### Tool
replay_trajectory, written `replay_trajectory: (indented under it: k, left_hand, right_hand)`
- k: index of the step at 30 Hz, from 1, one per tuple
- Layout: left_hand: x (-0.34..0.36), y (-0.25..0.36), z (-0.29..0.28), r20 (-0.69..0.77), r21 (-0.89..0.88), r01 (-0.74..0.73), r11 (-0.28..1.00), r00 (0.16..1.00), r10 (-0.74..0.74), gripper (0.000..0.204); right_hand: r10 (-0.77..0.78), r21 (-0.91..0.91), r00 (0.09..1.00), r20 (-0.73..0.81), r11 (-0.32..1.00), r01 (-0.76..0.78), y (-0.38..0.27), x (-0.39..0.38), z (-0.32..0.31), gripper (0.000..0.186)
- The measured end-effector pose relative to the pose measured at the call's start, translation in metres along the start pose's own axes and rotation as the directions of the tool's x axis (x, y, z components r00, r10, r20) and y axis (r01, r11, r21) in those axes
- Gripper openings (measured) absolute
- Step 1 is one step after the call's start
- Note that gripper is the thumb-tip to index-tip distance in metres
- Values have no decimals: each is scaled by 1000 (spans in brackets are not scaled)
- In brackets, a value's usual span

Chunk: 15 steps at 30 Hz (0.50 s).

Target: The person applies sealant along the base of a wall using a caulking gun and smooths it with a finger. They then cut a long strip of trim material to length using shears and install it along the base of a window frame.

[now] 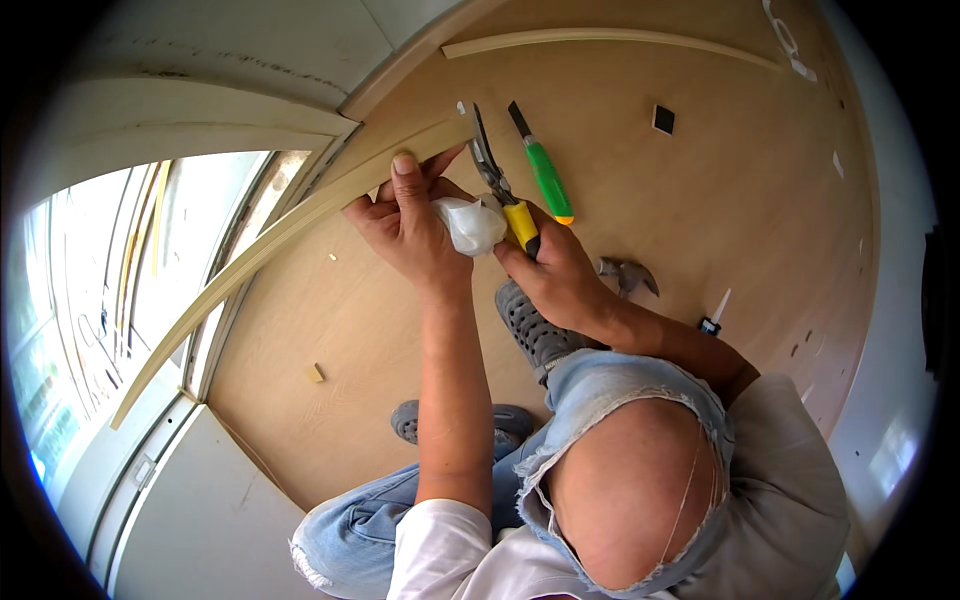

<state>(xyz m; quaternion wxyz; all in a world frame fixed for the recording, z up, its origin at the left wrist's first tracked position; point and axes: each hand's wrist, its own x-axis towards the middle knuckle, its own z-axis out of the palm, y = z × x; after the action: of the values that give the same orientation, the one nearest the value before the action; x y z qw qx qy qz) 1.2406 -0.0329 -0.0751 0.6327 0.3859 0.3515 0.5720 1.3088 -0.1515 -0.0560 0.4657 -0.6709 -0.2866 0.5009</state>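
Observation:
A long, pale wooden trim strip (320,203) slants from the lower left up to my left hand (412,225). That hand is closed on the strip near its far end, thumb on top. My right hand (565,280) grips cutting shears (520,222) with yellow and black handles. Their dark blades stand at the strip's end, and I cannot tell whether they touch it. A white, rounded lump like bunched plastic (472,226) sits between my hands; which hand holds it is unclear. Just right of the shears, a green-handled utility knife (545,178) lies on the floor.
A hammer (630,275) lies beside my right forearm, near a nozzled tube (711,325). Another wooden strip (610,37) lies at the far side. A small dark block (663,119) and a wood offcut (316,373) are on the floor. A window frame (235,260) stands left.

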Motion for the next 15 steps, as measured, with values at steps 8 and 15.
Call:
replay_trajectory:
  k: [8, 15]
  left_hand:
    - [-3, -3, -1, -15, -7, -7, 1000, 1000, 7, 21]
    - [-4, -4, -9, -15, 3, 9, 1000, 1000, -9, 24]
  right_hand:
    - [-90, -194, 995, -44, 978, 80, -10, 1, -5, 30]
    - [-67, -207, 997, -47, 977, 56, -12, -1, -3, 33]
